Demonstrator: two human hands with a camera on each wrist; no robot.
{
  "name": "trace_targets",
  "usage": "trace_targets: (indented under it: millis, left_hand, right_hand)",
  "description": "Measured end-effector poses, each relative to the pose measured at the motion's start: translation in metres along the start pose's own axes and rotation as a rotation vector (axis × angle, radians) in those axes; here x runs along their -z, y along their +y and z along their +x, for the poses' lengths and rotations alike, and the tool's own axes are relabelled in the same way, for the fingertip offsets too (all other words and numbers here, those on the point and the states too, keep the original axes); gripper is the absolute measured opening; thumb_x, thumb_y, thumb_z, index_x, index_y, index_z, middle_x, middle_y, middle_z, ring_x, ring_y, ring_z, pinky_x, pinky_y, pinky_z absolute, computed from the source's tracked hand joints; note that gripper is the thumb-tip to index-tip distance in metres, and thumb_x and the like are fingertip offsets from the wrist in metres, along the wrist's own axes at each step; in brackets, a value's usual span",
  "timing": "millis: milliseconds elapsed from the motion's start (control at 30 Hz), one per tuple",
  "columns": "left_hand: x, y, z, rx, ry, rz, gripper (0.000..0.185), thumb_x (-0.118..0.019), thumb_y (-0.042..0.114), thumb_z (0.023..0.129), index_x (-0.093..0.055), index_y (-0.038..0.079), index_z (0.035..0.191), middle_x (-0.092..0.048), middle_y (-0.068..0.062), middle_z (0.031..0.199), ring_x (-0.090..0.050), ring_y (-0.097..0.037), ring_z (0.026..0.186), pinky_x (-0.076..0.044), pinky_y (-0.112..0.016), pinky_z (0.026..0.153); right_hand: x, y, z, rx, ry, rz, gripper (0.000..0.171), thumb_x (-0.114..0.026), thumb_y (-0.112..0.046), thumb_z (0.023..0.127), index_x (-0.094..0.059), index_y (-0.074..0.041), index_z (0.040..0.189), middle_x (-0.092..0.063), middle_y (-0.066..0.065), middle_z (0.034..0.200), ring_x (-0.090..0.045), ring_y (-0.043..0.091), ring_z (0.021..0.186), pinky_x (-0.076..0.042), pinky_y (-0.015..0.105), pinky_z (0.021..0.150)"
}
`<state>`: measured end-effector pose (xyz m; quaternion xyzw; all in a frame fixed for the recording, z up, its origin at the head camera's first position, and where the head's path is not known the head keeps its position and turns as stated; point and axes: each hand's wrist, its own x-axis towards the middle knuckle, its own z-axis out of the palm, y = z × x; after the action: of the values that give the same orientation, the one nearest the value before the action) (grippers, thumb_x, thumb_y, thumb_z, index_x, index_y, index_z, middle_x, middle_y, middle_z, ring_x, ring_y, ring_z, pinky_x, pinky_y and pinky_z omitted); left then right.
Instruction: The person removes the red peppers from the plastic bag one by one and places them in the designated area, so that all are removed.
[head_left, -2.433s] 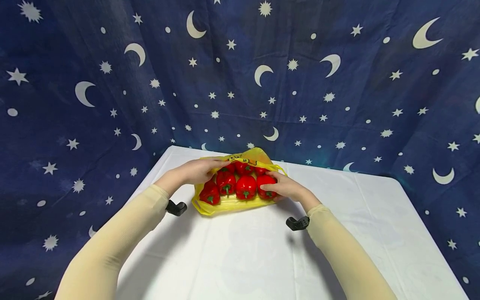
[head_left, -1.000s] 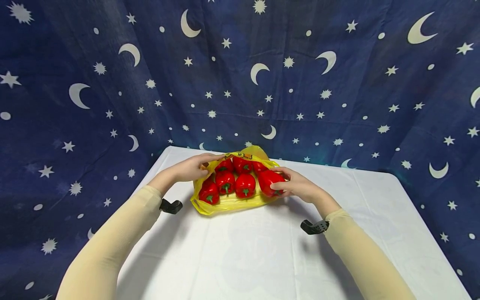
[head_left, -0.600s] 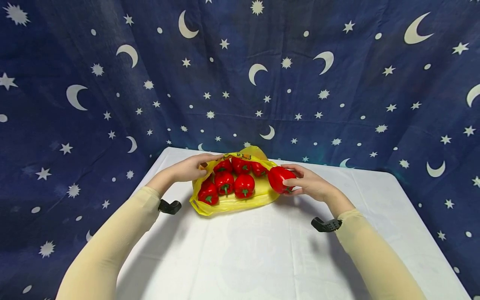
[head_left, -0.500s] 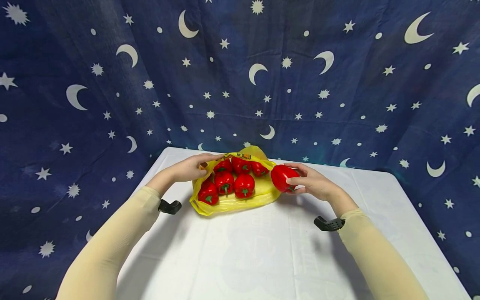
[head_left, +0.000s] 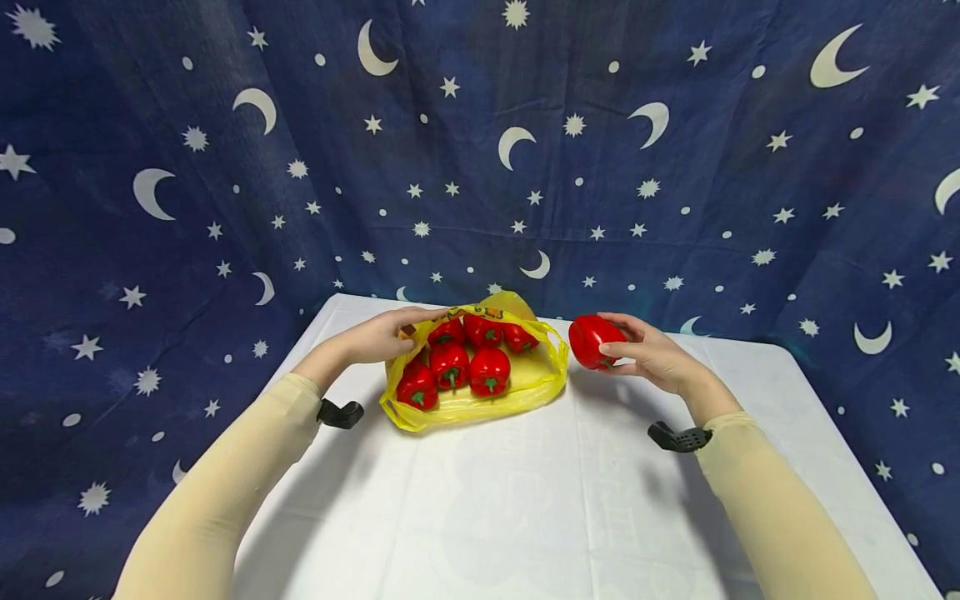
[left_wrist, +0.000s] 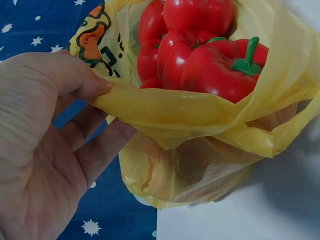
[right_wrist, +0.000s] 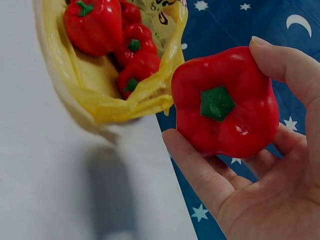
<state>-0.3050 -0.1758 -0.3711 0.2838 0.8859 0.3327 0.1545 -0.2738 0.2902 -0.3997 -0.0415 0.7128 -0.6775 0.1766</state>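
A yellow plastic bag (head_left: 525,392) lies open on the white table (head_left: 525,500) with several red bell peppers (head_left: 489,370) inside. My left hand (head_left: 390,333) pinches the bag's left edge; in the left wrist view the thumb (left_wrist: 75,80) presses the yellow film (left_wrist: 170,107). My right hand (head_left: 645,350) holds one red pepper (head_left: 592,340) in the air just right of the bag. In the right wrist view that pepper (right_wrist: 225,102) shows its green stem end, gripped between thumb and fingers (right_wrist: 195,165), with the bag (right_wrist: 95,95) to its left.
A dark blue cloth with white stars and moons (head_left: 480,167) hangs behind and around the table. The table's far edge (head_left: 675,337) runs just behind the bag. Black wrist camera mounts (head_left: 341,413) sit on both forearms.
My right hand has lifted one red pepper out of the bag and carried it to the right. The left hand has kept its hold on the bag's edge.
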Motion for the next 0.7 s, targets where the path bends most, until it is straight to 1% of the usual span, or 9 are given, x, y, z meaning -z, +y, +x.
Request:
trace_targets:
  millis: [167,367,533,700]
  left_hand:
    - [0.0,0.002,0.0,0.008,0.0,-0.007,0.073,-0.052,-0.003,0.093,-0.043,0.031,0.158,-0.046,-0.003,0.15,-0.051,-0.029,0.111,-0.047,-0.041,0.09]
    - [-0.001,0.003,0.002,0.001,0.001,-0.002,0.073,-0.051,-0.003,0.093,-0.043,0.028,0.158,-0.045,-0.004,0.154,-0.05,-0.029,0.115,-0.047,-0.041,0.093]
    - [-0.001,0.002,0.002,0.001,0.0,-0.003,0.072,-0.052,-0.002,0.094,-0.043,0.03,0.158,-0.045,-0.002,0.153,-0.051,-0.028,0.113,-0.048,-0.041,0.092]
    - [-0.001,0.001,0.001,0.009,-0.008,-0.005,0.071,-0.053,0.0,0.096,-0.042,0.033,0.158,-0.046,-0.001,0.151,-0.051,-0.029,0.112,-0.049,-0.04,0.092]
  right_hand:
    - [0.008,0.0,0.0,0.009,0.022,0.017,0.081,-0.072,-0.008,0.093,-0.027,-0.011,0.16,-0.027,0.016,0.159,-0.038,0.042,0.134,-0.045,0.06,0.099]
    - [0.02,0.003,0.006,-0.004,0.065,0.019,0.084,-0.073,-0.011,0.094,-0.025,-0.014,0.162,-0.023,0.017,0.161,-0.033,0.042,0.138,-0.041,0.061,0.103]
    - [0.031,0.008,0.012,-0.03,0.127,0.039,0.088,-0.075,-0.013,0.093,-0.023,-0.016,0.163,-0.022,0.017,0.162,-0.027,0.042,0.142,-0.039,0.062,0.105]
    - [0.037,0.017,0.019,-0.035,0.14,0.068,0.087,-0.073,-0.013,0.095,-0.02,-0.015,0.164,-0.019,0.017,0.164,-0.026,0.042,0.142,-0.039,0.061,0.106]
